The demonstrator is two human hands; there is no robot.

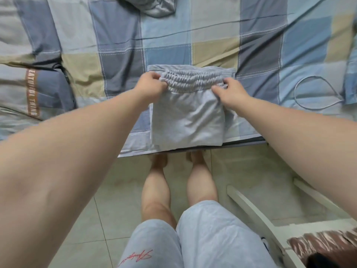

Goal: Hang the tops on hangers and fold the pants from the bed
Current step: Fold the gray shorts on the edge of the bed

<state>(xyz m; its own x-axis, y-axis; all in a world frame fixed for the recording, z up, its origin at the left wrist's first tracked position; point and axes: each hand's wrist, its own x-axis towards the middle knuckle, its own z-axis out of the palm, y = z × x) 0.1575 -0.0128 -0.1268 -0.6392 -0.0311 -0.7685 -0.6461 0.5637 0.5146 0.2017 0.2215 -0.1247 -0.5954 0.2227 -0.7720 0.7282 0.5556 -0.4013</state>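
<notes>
Folding light grey soft jersey pants [186, 120] at the near edge of the blue-and-beige checked bed [119, 55].
Left hand [151, 85] and right hand [229, 91] each pinch an end of the ruched elastic waistband [191, 81]; fabric looks light, limp and non-slippery, so the waistband corners are likely the best hold.

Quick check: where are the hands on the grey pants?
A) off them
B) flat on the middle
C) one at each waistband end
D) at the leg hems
C: the left hand and right hand each grip an end of the gathered waistband of the grey pants.
</notes>
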